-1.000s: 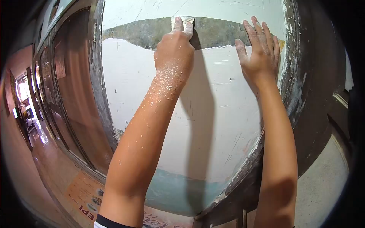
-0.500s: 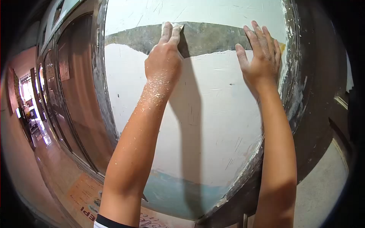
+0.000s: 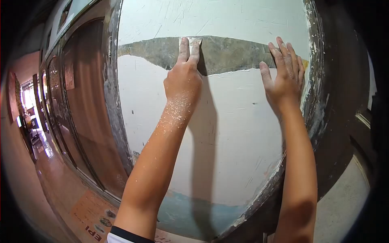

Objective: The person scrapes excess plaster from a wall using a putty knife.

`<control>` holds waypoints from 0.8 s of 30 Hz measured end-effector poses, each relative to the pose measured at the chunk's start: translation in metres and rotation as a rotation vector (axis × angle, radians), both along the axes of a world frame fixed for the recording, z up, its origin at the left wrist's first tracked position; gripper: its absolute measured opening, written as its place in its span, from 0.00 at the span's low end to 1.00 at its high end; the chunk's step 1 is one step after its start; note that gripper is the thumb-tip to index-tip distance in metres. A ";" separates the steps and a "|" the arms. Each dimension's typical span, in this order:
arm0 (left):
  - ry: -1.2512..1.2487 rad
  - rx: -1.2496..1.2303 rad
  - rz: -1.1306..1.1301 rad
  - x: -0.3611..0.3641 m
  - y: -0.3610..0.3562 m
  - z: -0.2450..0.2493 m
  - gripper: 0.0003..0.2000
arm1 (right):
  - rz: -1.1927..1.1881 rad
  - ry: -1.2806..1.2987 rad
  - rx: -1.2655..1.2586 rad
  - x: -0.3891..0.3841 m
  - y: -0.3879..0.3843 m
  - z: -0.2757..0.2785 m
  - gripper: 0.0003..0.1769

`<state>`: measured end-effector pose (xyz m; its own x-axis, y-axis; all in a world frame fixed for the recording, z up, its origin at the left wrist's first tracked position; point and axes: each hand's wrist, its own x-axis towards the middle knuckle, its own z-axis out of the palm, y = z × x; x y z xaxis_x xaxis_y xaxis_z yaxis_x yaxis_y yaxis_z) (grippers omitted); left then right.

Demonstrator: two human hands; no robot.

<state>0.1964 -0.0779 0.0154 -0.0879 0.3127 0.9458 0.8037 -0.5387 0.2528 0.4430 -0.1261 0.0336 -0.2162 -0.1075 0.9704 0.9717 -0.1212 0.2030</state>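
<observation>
A panel [image 3: 235, 129] stands upright before me, whitish above and below a bare grey band [image 3: 231, 54], bluish near its bottom. With two fingers extended, my left hand [image 3: 184, 73] presses on a thin whitish piece [image 3: 195, 40] over the band; its other fingers are curled under and hidden. White flecks cover that wrist. My right hand [image 3: 285, 75] lies spread against the panel at the band's right end, its fingers dusted white and nothing in its grasp.
A brown panelled door [image 3: 87, 93] is on the left, beside a passage with a shiny floor [image 3: 50, 158]. Printed cardboard [image 3: 95, 214] lies at the lower left. Rough, peeling edging [image 3: 314, 73] runs down the panel's right side.
The panel and both hands appear lower and slightly farther right in view. Both hands keep about the same places on the panel.
</observation>
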 end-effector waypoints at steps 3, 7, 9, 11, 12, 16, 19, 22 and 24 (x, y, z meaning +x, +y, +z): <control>0.002 -0.006 0.007 0.001 0.001 0.004 0.33 | -0.055 -0.003 0.019 0.000 0.009 0.006 0.28; -0.004 -0.024 0.003 0.000 0.002 0.009 0.36 | -0.092 0.143 0.045 -0.030 0.023 0.010 0.30; 0.016 -0.069 -0.020 -0.002 0.000 0.011 0.36 | -0.071 0.151 0.056 -0.032 0.027 0.006 0.30; 0.023 -0.053 -0.009 -0.002 0.001 0.012 0.36 | -0.011 0.149 0.054 -0.033 0.024 0.004 0.30; 0.031 -0.039 0.007 -0.002 0.001 0.012 0.36 | -0.016 0.146 0.047 -0.032 0.024 0.002 0.30; 0.052 -0.118 0.005 -0.004 0.001 0.020 0.35 | -0.036 0.114 0.063 -0.027 0.025 0.003 0.29; 0.045 -0.022 -0.004 -0.010 0.000 0.012 0.34 | -0.025 0.113 0.077 -0.025 0.024 0.003 0.29; 0.053 -0.025 -0.008 -0.016 0.000 0.006 0.33 | 0.001 0.111 0.096 -0.024 0.027 0.002 0.29; 0.065 -0.004 0.000 -0.018 0.004 0.004 0.33 | 0.001 0.129 0.087 -0.028 0.024 0.001 0.29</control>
